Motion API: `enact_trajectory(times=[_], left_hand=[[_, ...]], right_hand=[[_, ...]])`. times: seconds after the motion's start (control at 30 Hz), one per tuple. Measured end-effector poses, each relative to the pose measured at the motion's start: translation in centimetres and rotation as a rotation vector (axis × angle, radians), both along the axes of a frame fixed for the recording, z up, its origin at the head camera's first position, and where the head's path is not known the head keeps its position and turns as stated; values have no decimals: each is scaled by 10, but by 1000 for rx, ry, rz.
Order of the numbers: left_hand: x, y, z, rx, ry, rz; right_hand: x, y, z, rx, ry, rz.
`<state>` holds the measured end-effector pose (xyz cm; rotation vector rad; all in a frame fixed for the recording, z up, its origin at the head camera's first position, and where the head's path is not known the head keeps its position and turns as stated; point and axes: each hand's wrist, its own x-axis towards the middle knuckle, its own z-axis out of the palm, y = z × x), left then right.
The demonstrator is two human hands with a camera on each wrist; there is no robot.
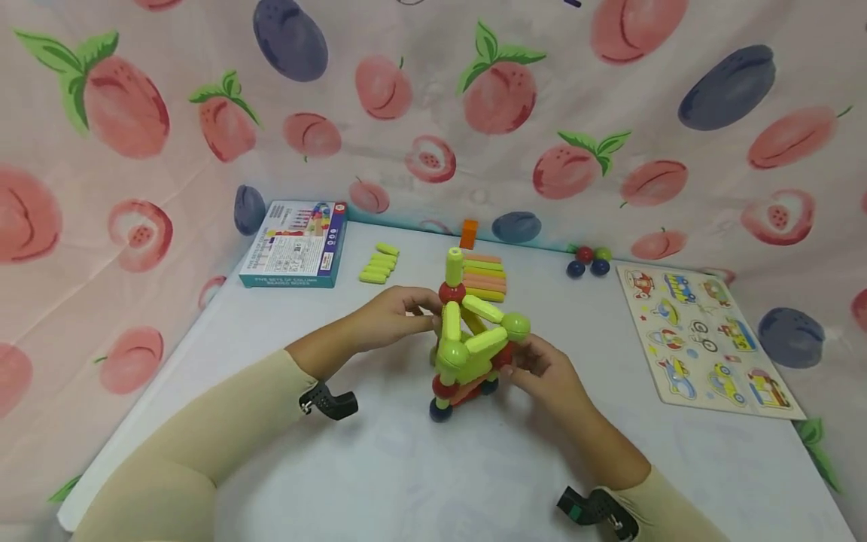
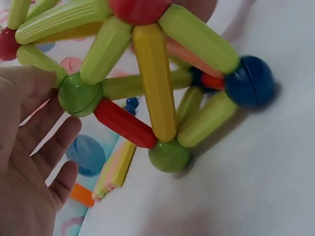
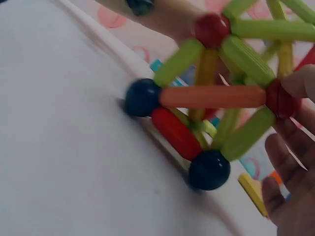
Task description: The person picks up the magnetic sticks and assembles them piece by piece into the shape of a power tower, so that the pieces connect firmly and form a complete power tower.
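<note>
A toy structure (image 1: 486,342) of coloured sticks and balls stands on the white table, its lower blue balls at tabletop level. One light-green stick points straight up from a red ball at its top. My left hand (image 1: 396,316) holds its left side; in the left wrist view, thumb and fingers pinch a green ball (image 2: 81,94). On the right side, my right hand (image 1: 552,376) grips a red ball (image 3: 282,98), with the thumb over it and fingers behind. An orange stick (image 3: 211,97) joins that red ball to a blue ball (image 3: 142,97).
Behind the structure lie a row of long sticks (image 1: 484,278), several short green sticks (image 1: 378,267) and an orange block (image 1: 468,234). A boxed set (image 1: 294,245) is at the back left. Loose balls (image 1: 600,266) and a picture puzzle board (image 1: 704,339) are on the right.
</note>
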<state>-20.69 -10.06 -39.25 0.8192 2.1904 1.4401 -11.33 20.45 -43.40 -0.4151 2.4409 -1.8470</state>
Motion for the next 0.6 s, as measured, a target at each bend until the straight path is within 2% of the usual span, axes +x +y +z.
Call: enact_trajectory(times=[0.1,0.2,0.3,0.37,0.43,0.5,0.53,0.6], left_hand=[[16,-9,-5,8,77,29],[29,-14,-11,44,146,24],[38,-16,-17,75,188,27],[40,-16,-19,90,201,22],[37,-18,-19,95,206,6],[28,-23,-18,60,248,4],[21,-26,-17,16,297,23],[1,-37,-18,-139,427,106]], right_hand=[[-20,8,-2,-30,-106,88],[-37,9,-6,-71,-171,185],[-47,7,-7,-113,-232,239],[-49,5,-7,-132,-252,250],[-49,5,-7,-136,-258,243],[-46,5,-6,-148,-246,206],[-44,6,-5,-168,-236,174],[-39,6,-4,-220,-204,97]])
